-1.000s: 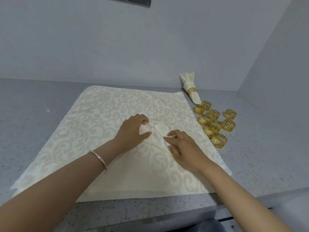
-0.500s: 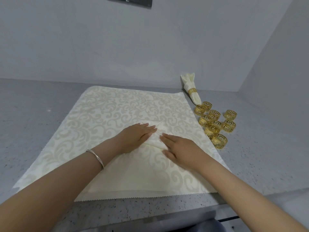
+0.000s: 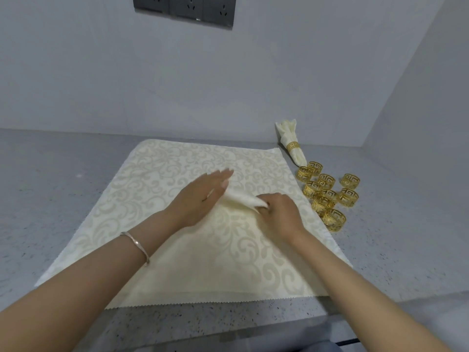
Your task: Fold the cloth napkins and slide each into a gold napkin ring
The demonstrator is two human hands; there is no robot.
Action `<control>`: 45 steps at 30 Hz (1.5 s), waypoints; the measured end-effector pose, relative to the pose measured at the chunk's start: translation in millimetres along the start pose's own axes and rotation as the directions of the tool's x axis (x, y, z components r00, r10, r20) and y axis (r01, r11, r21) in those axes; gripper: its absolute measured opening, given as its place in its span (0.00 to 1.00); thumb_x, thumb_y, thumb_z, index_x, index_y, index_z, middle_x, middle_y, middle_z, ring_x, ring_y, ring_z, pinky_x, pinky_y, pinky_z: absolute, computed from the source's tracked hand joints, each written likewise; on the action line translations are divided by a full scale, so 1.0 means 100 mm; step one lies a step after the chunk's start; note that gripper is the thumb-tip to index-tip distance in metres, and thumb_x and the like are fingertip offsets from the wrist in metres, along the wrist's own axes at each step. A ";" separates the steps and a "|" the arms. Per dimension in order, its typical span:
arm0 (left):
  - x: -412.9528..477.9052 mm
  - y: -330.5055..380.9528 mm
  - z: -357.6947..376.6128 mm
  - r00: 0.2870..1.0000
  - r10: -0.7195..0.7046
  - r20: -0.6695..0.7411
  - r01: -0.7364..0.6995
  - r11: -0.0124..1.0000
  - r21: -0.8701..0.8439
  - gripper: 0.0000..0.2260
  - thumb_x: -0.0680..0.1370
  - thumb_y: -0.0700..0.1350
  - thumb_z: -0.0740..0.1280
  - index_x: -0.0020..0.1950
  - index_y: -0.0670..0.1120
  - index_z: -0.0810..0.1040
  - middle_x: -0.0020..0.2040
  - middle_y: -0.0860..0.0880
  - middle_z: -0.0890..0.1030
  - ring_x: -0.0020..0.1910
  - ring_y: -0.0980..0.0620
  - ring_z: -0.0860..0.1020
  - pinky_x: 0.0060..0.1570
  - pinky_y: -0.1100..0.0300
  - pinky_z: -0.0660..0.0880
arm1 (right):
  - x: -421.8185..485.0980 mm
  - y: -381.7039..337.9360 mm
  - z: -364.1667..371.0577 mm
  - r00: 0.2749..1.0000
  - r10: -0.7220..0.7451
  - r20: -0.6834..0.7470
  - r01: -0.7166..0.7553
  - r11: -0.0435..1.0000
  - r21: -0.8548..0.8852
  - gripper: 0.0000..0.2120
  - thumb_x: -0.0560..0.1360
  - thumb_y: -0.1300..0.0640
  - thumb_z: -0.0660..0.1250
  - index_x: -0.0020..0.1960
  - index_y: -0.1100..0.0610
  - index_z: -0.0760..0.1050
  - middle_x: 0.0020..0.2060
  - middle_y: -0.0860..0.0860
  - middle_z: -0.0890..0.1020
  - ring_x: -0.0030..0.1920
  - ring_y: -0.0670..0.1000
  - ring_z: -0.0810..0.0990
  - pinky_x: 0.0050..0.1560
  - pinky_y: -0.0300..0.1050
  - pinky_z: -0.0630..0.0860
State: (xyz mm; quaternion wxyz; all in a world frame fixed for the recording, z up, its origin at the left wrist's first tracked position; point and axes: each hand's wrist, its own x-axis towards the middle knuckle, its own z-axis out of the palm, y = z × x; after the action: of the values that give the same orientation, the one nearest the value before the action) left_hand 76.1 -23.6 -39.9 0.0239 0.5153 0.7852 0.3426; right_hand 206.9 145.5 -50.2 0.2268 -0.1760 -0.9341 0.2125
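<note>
A small cream napkin (image 3: 241,198), folded into a narrow strip, lies in the middle of a large patterned cream cloth (image 3: 162,179). My left hand (image 3: 200,196) is flat with fingers stretched out, tilted over the napkin's left end and touching it. Fingers curled, my right hand (image 3: 278,212) pinches the napkin's right end. Several gold napkin rings (image 3: 327,193) stand in a cluster just off the cloth's right edge. One finished napkin (image 3: 291,142) in a gold ring lies behind them by the wall.
The grey speckled counter (image 3: 50,199) meets walls at the back and on the right. A row of dark wall sockets (image 3: 185,7) sits high on the back wall. The counter's front edge runs just below the cloth.
The napkin has gone from a flat folded triangle to a narrow strip. My left hand has lifted and stretched forward; my right hand has curled onto the napkin's right end. The view tilted up.
</note>
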 end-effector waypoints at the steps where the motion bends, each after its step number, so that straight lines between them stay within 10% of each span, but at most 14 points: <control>1: -0.01 0.01 -0.07 0.996 0.061 -0.069 -0.059 0.998 0.030 0.24 0.82 0.60 0.46 0.77 0.56 0.56 0.76 0.61 0.55 0.75 0.66 0.49 0.74 0.67 0.44 | 0.05 0.00 -0.11 0.993 0.105 0.056 -0.114 0.974 0.194 0.11 0.73 0.62 0.67 0.33 0.54 0.74 0.26 0.47 0.73 0.27 0.47 0.69 0.32 0.41 0.63; 3: -0.03 0.01 -0.17 0.982 0.165 -0.094 -0.150 0.978 0.143 0.29 0.79 0.64 0.47 0.78 0.55 0.53 0.77 0.59 0.51 0.76 0.64 0.47 0.74 0.65 0.42 | 0.15 -0.03 -0.29 0.914 0.306 0.266 -0.402 0.770 0.496 0.09 0.73 0.59 0.71 0.36 0.57 0.75 0.30 0.48 0.78 0.28 0.47 0.75 0.30 0.39 0.70; 6: -0.09 0.01 -0.17 0.965 0.260 0.030 -0.257 0.917 0.304 0.35 0.76 0.69 0.50 0.78 0.55 0.48 0.78 0.58 0.47 0.76 0.63 0.43 0.75 0.64 0.41 | 0.27 -0.02 -0.37 0.658 0.347 0.668 -0.741 0.457 0.493 0.11 0.73 0.57 0.72 0.53 0.59 0.78 0.46 0.54 0.84 0.43 0.52 0.83 0.42 0.45 0.80; 11: -0.16 -0.07 0.11 0.931 0.144 0.336 -0.273 0.886 0.374 0.42 0.71 0.74 0.53 0.77 0.57 0.40 0.77 0.60 0.40 0.75 0.62 0.38 0.75 0.59 0.38 | 0.32 0.02 -0.21 0.403 0.293 0.867 -0.847 0.478 0.232 0.23 0.73 0.52 0.70 0.64 0.61 0.74 0.55 0.58 0.80 0.52 0.56 0.79 0.57 0.51 0.75; 16: -0.17 -0.01 0.29 0.924 -0.014 0.382 -0.093 0.962 0.258 0.40 0.73 0.70 0.59 0.78 0.59 0.44 0.77 0.63 0.47 0.76 0.62 0.46 0.72 0.62 0.47 | 0.42 0.13 -0.10 0.334 0.351 0.875 -0.810 0.581 0.077 0.31 0.67 0.44 0.75 0.64 0.59 0.73 0.58 0.54 0.78 0.58 0.53 0.76 0.69 0.53 0.67; 19: -0.14 0.04 0.32 0.932 -0.040 0.359 -0.059 0.964 0.261 0.37 0.74 0.69 0.59 0.78 0.59 0.48 0.77 0.61 0.52 0.76 0.61 0.50 0.71 0.61 0.51 | 0.43 0.08 -0.18 0.431 0.389 0.814 -0.651 0.758 -0.017 0.32 0.71 0.41 0.70 0.66 0.60 0.71 0.62 0.55 0.77 0.61 0.53 0.76 0.69 0.49 0.68; 25: -0.12 0.01 0.36 0.945 0.007 0.326 -0.133 0.922 0.363 0.37 0.74 0.70 0.57 0.78 0.55 0.52 0.77 0.60 0.54 0.76 0.61 0.51 0.71 0.64 0.49 | 0.06 0.15 -0.33 0.978 0.120 0.173 -0.158 0.960 0.229 0.05 0.73 0.58 0.71 0.48 0.56 0.83 0.44 0.47 0.84 0.42 0.43 0.80 0.48 0.39 0.75; 34: -0.03 0.03 0.30 0.929 0.063 0.364 -0.231 0.868 0.439 0.34 0.75 0.67 0.57 0.77 0.53 0.57 0.76 0.58 0.59 0.74 0.57 0.59 0.72 0.61 0.52 | -0.50 0.16 -0.11 0.948 -0.288 0.133 0.300 0.950 -0.084 0.15 0.72 0.54 0.71 0.57 0.54 0.81 0.49 0.46 0.82 0.50 0.49 0.78 0.48 0.46 0.76; 40: 0.09 -0.06 0.04 0.930 -0.004 0.369 -0.132 0.930 0.344 0.21 0.75 0.54 0.68 0.68 0.59 0.71 0.65 0.62 0.74 0.64 0.59 0.72 0.62 0.64 0.67 | -0.52 0.17 -0.02 0.963 -0.257 0.083 0.265 0.958 -0.109 0.11 0.73 0.58 0.69 0.54 0.56 0.82 0.44 0.47 0.79 0.43 0.48 0.78 0.40 0.41 0.74; 45: 0.36 -0.23 -0.16 0.947 -0.041 0.318 -0.008 0.988 0.153 0.12 0.73 0.56 0.71 0.35 0.49 0.77 0.32 0.55 0.77 0.33 0.53 0.74 0.40 0.53 0.74 | -0.43 0.15 -0.10 0.996 -0.053 0.075 0.050 0.998 0.047 0.05 0.75 0.54 0.69 0.44 0.53 0.83 0.36 0.48 0.80 0.35 0.45 0.75 0.39 0.41 0.71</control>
State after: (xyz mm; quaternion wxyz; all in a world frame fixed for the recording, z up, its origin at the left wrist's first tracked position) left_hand 35.3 -7.2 -29.2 0.1145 0.5578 0.7990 0.1931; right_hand 251.8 143.2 -64.4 0.2002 -0.1386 -0.9412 0.2341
